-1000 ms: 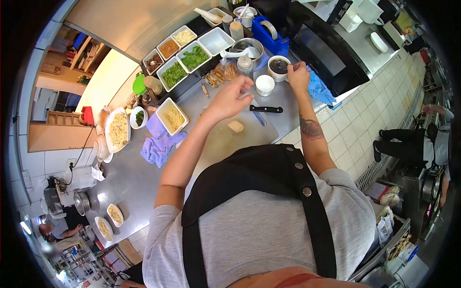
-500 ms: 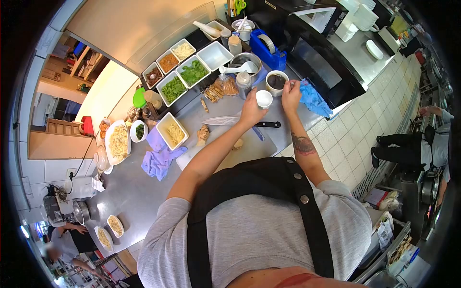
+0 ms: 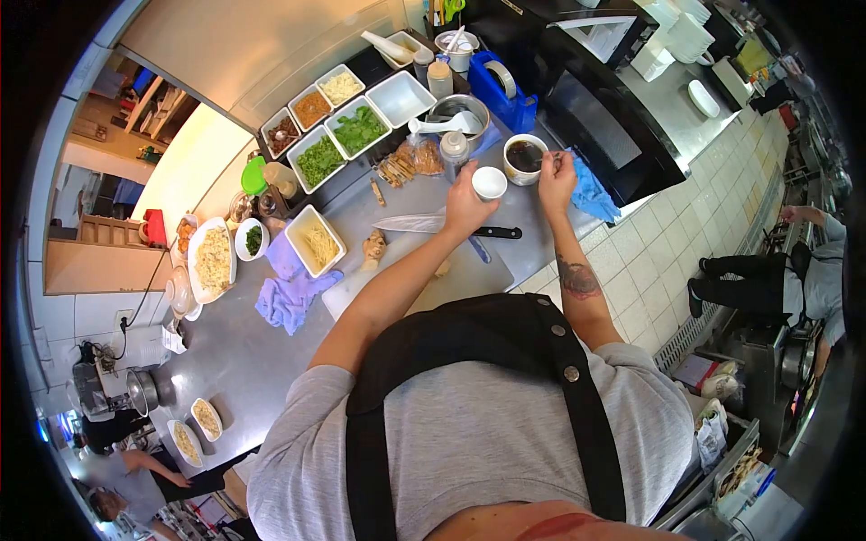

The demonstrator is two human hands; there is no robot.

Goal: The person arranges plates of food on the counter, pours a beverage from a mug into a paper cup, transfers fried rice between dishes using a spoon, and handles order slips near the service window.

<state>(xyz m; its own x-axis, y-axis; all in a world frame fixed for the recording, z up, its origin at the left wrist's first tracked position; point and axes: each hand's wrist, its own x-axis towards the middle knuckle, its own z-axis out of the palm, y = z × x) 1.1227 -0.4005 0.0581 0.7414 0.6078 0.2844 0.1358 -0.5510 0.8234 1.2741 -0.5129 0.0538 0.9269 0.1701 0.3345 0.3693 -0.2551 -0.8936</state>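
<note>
My left hand [image 3: 465, 207] is closed around a small white cup [image 3: 490, 184], held above the counter with its mouth facing up. Right beside it stands a white container of dark liquid [image 3: 523, 158]. At that container's right rim, my right hand [image 3: 557, 183] pinches its fingers together; something thin seems to run from them into the liquid, too small to name. A squeeze bottle [image 3: 454, 155] is just beyond my left fingers. Below the hands, a knife with a black handle [image 3: 499, 233] lies across the top of a cutting board [image 3: 487, 266], near a piece of ginger [image 3: 373, 247].
White tubs of herbs [image 3: 359, 131] and toppings line the back. A metal pot [image 3: 465, 113] and a blue tape dispenser [image 3: 505, 95] stand behind the hands. A blue cloth [image 3: 591, 189] lies right, a purple cloth [image 3: 293, 298] left. Co-workers stand at both sides.
My right hand has shifted slightly right and down at the container's rim. The left hand with the small cup has moved a little left. A co-worker at lower left has moved.
</note>
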